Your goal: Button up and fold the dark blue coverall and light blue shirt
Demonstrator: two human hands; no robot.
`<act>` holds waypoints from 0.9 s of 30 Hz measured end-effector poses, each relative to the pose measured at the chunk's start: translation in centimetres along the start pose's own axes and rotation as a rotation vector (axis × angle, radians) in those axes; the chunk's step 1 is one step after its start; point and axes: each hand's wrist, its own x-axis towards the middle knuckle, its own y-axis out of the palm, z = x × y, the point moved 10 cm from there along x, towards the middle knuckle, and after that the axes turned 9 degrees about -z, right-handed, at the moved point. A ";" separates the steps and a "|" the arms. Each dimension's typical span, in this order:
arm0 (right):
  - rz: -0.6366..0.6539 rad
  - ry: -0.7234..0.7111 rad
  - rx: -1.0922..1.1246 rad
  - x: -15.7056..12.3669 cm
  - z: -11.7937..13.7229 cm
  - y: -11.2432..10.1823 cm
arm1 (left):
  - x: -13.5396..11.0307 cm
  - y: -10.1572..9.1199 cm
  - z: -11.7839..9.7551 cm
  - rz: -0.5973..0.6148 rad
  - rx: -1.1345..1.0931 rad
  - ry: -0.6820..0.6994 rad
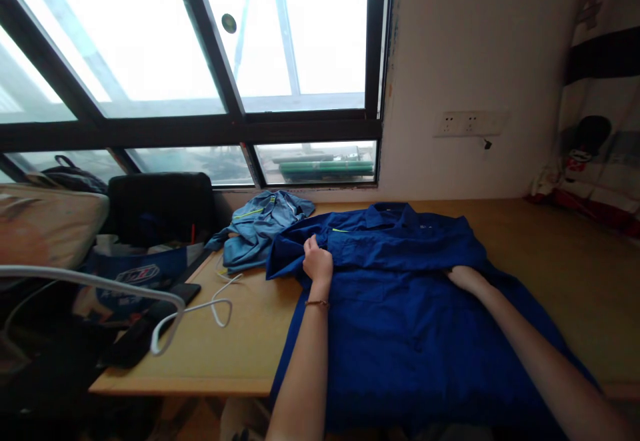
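Note:
A dark blue long-sleeved work shirt [400, 334] lies spread over the table, collar toward the wall and lower part hanging toward me. One sleeve [395, 251] runs across its chest. My left hand [318, 261] is closed on the cloth at the left, near the shoulder and a yellow-green trim. At the right end of the crossing sleeve, my right hand [467, 279] grips the fabric; its fingertips are hidden beneath the fold. A lighter blue garment [260, 228] with yellow-green trim lies crumpled at the table's back left.
The wooden table [240, 334] stands against the wall below a window. A white cable [220, 304] loops over its left side. Beyond that edge are a black chair [163, 208] and a blue bag [140, 281]. A patterned curtain [600, 128] hangs at the right, near wall sockets [470, 123].

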 end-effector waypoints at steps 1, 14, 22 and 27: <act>0.108 -0.034 -0.024 -1.0 1.0 0.7 | 0.1 -1.0 0.1 -0.009 0.153 0.016; 0.211 -0.368 0.805 -9.5 20.1 -3.3 | 3.1 -10.2 -1.6 -0.214 -0.439 0.126; 0.363 0.159 1.647 -10.4 31.2 0.8 | -0.5 -3.2 -5.3 0.498 -0.722 0.071; -0.020 0.292 1.801 -2.4 26.7 -7.1 | -2.2 -1.8 -4.2 0.756 -1.015 -0.216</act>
